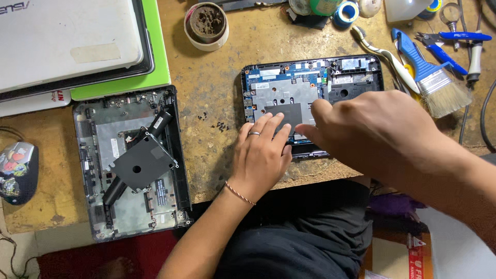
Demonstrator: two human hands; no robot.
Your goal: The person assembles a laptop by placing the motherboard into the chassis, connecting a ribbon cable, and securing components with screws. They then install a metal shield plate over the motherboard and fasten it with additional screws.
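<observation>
A left hand (pixel 261 152) lies flat, fingers spread and gripping nothing, on the opened laptop base (pixel 310 98), whose black shell holds a blue circuit board under a grey metal plate, at the worn tabletop's (pixel 217 93) front edge. The right hand (pixel 372 129) presses fingertips onto it; its grip cannot be told. A removed bottom cover (pixel 132 160) lies to the left.
</observation>
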